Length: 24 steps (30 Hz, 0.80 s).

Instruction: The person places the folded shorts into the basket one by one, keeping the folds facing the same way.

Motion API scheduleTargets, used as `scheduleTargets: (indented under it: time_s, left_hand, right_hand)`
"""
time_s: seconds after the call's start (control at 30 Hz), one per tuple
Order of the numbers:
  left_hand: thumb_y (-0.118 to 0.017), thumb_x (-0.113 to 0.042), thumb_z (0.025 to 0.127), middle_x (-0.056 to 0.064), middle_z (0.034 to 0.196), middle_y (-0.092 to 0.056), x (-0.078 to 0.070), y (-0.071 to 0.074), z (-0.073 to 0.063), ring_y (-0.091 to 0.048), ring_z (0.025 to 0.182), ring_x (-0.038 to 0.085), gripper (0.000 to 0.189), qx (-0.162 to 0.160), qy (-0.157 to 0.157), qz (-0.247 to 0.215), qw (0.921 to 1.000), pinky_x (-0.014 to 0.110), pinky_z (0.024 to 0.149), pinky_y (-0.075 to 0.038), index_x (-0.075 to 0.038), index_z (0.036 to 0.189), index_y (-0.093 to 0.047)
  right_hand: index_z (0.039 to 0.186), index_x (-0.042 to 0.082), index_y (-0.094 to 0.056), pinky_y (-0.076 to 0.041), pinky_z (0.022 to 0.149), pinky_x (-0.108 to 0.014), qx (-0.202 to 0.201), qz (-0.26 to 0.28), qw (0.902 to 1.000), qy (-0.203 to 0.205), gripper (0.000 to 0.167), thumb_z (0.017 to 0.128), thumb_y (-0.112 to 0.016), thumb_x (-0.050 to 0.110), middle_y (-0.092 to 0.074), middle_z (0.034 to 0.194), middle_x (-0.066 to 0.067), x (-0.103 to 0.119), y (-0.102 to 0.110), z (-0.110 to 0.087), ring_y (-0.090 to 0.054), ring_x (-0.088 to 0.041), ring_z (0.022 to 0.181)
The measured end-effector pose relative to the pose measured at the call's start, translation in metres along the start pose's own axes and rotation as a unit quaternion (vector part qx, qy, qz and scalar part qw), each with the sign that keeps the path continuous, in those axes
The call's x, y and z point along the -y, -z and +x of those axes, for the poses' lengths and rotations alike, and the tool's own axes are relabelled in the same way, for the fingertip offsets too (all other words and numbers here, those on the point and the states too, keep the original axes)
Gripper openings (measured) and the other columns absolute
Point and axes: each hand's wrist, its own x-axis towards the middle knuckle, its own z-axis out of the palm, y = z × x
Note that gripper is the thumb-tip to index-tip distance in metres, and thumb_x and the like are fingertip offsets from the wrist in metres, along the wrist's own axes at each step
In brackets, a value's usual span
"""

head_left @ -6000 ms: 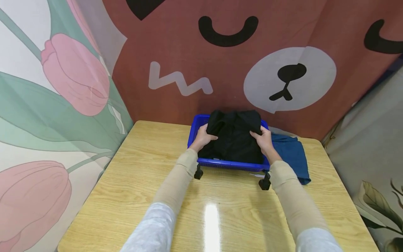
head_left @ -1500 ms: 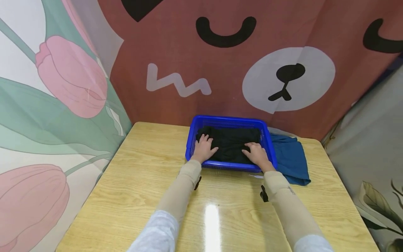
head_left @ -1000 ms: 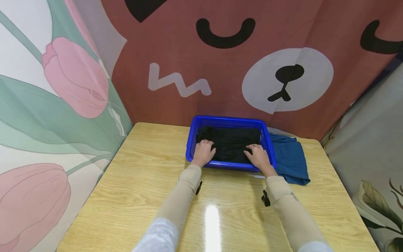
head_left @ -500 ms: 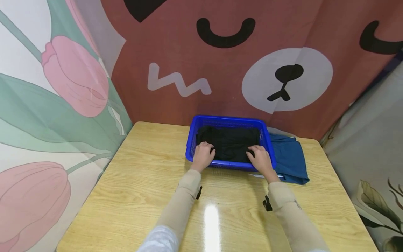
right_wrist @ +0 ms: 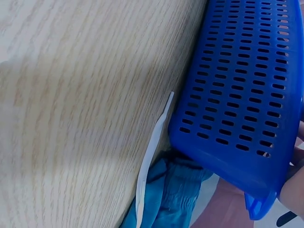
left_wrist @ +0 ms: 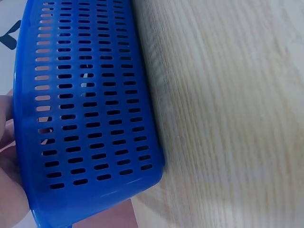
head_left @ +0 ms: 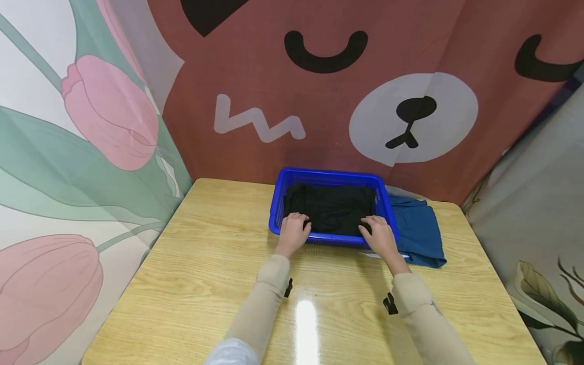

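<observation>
A blue plastic basket (head_left: 335, 238) with slotted walls stands at the back of the table, a folded black garment (head_left: 337, 205) lying flat inside. My left hand (head_left: 293, 232) reaches over the front rim near its left end, fingers bent down onto the garment's front edge and thumb pointing inward. My right hand (head_left: 377, 235) mirrors it at the right end. Both wrist views show the basket's outer wall (left_wrist: 90, 104), with part of each hand at the rim; the fingertips are hidden inside, so I cannot tell whether they pinch the cloth.
Right of the basket lies a blue garment (head_left: 417, 233) with gathered fabric. A thin white strip (right_wrist: 149, 156) lies beside the basket's front right corner. The wooden table (head_left: 219, 243) meets printed curtains (head_left: 255, 157) at its back and left.
Six seconds ago both hands held the black garment up over the basket; now it lies flat inside. From pressing on it with spread fingers, they have drawn back to the front rim, fingers more bent.
</observation>
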Motion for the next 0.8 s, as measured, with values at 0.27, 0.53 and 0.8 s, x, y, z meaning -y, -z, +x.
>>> scheduleTargets:
  time_s: [0.27, 0.53, 0.8]
  left_hand:
    - [-0.064, -0.013, 0.080, 0.008, 0.086, -0.065, -0.005, 0.002, -0.008, -0.056, 0.093, 0.026, 0.012, -0.009, -0.002, -0.009, 0.9999, 0.039, 0.081, -0.043, -0.004, 0.087, -0.068]
    - [-0.063, -0.012, 0.081, 0.008, 0.088, -0.066, -0.013, 0.005, -0.010, -0.055, 0.100, 0.027, 0.012, -0.021, -0.013, -0.023, 0.9994, 0.040, 0.085, -0.042, -0.004, 0.088, -0.068]
    - [-0.066, -0.009, 0.078, 0.007, 0.083, -0.066, -0.024, 0.006, -0.014, -0.057, 0.094, 0.024, 0.008, -0.058, -0.028, -0.043, 0.9970, 0.038, 0.082, -0.043, -0.004, 0.083, -0.068]
  right_hand:
    - [0.106, -0.005, -0.062, -0.033, 0.089, -0.053, -0.006, 0.010, 0.9999, 0.003, 0.028, 0.084, -0.061, 0.013, -0.056, 0.110, -0.024, 0.003, 0.003, -0.010, -0.043, -0.039, 0.110]
    - [0.099, -0.006, -0.063, -0.035, 0.088, -0.051, -0.055, 0.023, 0.9977, 0.034, 0.025, 0.080, -0.064, 0.009, -0.058, 0.103, -0.023, 0.004, 0.005, -0.015, -0.046, -0.039, 0.106]
    - [0.098, -0.008, -0.063, -0.034, 0.089, -0.050, -0.100, 0.048, 0.9921, 0.058, 0.024, 0.078, -0.065, 0.005, -0.059, 0.101, -0.023, 0.004, 0.007, -0.022, -0.046, -0.040, 0.104]
